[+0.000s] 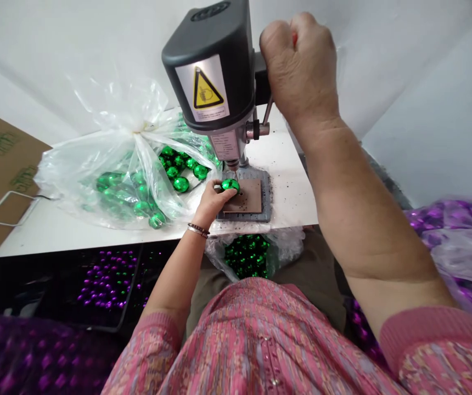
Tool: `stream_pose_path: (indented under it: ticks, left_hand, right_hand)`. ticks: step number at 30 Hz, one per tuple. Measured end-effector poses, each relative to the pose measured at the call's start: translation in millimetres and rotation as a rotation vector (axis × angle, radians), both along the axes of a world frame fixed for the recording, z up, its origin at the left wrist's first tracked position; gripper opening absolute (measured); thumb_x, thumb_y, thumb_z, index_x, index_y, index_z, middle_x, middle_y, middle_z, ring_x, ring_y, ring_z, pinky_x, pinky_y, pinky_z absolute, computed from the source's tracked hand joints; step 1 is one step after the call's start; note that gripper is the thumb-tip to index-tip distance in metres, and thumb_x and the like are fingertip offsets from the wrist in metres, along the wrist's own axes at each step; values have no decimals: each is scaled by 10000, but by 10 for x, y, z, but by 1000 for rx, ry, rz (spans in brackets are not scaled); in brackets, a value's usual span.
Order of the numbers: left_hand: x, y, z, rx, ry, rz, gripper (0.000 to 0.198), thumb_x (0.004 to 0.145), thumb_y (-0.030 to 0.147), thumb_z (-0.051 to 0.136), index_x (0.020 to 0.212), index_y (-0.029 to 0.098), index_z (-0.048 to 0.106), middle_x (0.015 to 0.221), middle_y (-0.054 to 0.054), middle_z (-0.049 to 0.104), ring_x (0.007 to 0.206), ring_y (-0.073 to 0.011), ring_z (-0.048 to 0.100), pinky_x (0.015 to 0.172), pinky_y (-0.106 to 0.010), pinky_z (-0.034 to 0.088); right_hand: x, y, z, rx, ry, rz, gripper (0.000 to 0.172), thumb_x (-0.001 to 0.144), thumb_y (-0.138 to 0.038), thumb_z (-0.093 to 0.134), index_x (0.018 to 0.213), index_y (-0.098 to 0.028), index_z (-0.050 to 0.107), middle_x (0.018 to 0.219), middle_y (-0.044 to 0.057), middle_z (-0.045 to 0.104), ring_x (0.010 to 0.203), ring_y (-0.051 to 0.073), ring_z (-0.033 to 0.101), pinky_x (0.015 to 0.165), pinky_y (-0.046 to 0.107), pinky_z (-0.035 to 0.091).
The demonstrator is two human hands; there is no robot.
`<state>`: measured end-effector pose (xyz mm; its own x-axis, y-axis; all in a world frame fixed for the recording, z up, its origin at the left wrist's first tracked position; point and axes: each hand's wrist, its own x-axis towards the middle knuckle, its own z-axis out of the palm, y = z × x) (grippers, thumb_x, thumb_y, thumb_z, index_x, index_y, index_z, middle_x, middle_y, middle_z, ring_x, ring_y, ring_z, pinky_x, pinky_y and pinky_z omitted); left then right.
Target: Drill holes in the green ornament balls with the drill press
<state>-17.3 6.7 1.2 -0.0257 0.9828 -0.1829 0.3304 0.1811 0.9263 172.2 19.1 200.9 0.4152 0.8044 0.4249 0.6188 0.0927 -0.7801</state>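
Between the thumb and fingers of my left hand [214, 198] is a shiny green faceted ball [230, 185]. It rests over a brown board [252, 198] on the grey base [266, 189] of a small drill press [209, 71]. The thin drill bit [236, 175] comes down right at the ball's top; whether it has entered the ball, I cannot tell. High on the right, my right hand [302, 66] is closed round the press's feed handle [295, 38], of which a bit of red shows between the fingers.
A clear plastic bag [137, 159] holding many green balls [181, 184] lies left of the press. Another bag of green pieces [247, 255] sits at my lap. A cardboard box [1, 175] stands far left. Purple shiny items [458, 214] in plastic lie right. Dark shavings [281, 181] dot the white table.
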Motion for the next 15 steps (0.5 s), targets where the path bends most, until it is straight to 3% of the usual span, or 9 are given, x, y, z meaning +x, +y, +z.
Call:
stream_pose_path:
  ticks: [7,15]
  left_hand:
    - [41,18,4,59,140,-83,609,654,331,801,1211,163,622,1033,-59,708,891,-176,629,793,-274,487]
    - [224,-12,177,142,438,-242,748,632,273,805,1344,139,618,957,-52,715,896,-214,638,855,-308,487]
  right_hand:
    - [7,20,-19,20,21,38,392,1001,-315,350,650,-192,226,687,-81,256,680,21,186,835,182,330]
    - [9,25,-11,18,37,56,370,999,-285,331,658,-196,216,703,-68,241,681,25,183,768,159,292]
